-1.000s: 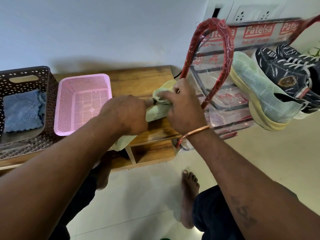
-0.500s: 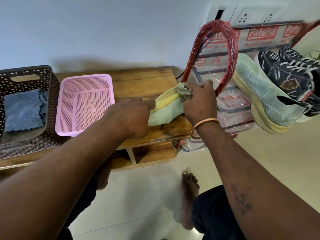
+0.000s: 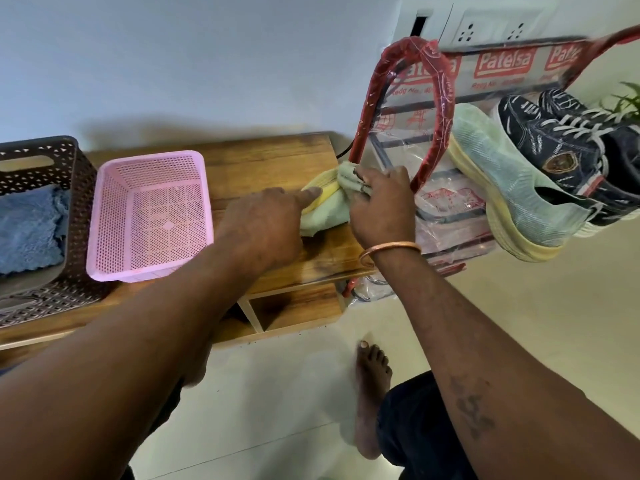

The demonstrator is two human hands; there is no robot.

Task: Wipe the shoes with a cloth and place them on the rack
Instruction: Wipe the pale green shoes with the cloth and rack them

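Four shoes [image 3: 502, 188], two baskets [image 3: 104, 216], two cloths [image 3: 27, 230]

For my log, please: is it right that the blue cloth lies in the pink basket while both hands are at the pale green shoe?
Not quite: the head view shows the blue cloth in the dark brown basket, not the pink basket. The left hand and right hand are indeed at the pale green shoe.

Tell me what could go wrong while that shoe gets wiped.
The pale green shoe on the rack juts past its edge, tilted; the right hand, wiping with the cloth beside the red frame, might jolt it loose. The shoe being wiped lies near the right end of the bench and could slide off under the left hand.
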